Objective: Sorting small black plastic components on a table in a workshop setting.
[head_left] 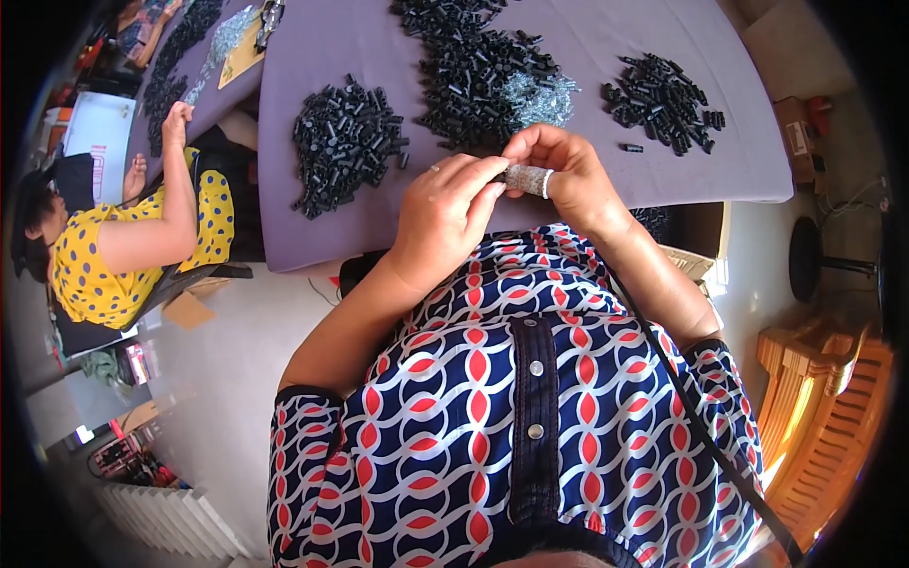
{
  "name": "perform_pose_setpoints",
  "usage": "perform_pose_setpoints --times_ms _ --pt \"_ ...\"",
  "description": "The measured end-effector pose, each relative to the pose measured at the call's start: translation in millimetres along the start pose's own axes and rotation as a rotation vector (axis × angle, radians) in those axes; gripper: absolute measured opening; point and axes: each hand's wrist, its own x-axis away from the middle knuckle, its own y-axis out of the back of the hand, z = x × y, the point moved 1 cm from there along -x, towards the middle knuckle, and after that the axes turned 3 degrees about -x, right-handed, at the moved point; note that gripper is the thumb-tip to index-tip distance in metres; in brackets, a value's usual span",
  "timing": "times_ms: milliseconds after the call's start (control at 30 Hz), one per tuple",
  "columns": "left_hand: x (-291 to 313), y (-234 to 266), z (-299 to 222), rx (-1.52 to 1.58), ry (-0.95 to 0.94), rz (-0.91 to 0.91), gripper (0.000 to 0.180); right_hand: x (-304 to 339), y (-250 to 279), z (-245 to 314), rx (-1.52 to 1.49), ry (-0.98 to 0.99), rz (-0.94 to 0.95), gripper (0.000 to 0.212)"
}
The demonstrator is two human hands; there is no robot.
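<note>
Just above the near edge of the cloth-covered table [587, 28], my hands meet with fingertips together. My left hand [440, 213] pinches a small black cylindrical part [502, 176], mostly hidden by the fingers. My right hand [573, 180] is closed against the same part from the other side; one of its fingers has a whitish wrap [527, 180] around it. Right beyond my hands lies a large heap of black cylindrical parts [464, 80]. Small clear, silvery pieces [540, 98] are piled on its right side.
Another heap of black parts [346, 142] lies to the left, and one more [663, 102] to the right, with a loose part [631, 148] near it. A cardboard box [705, 248] stands below the table's edge. At left sits a co-worker in yellow dotted clothing [114, 270].
</note>
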Motion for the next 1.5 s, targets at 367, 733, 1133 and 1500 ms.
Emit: perform_pose_setpoints --times_ms 367,733,1133,1500 --pt "4.7 -0.9 17.3 0.907 0.647 0.058 0.02 -1.6 2.8 4.8 0.017 0.026 -0.02 0.014" --pt "8.8 -0.1 27.5 1.465 0.841 0.01 0.013 9.0 -18.9 17.4 0.11 0.07 0.036 0.014" --pt "14.3 5.0 16.7 1.037 0.788 0.207 0.013 15.4 -18.2 12.4 0.121 0.062 0.08 0.014" --pt "28.8 16.2 2.8 0.773 0.707 0.398 0.01 27.3 -24.6 23.7 0.291 -0.111 0.19 0.012"
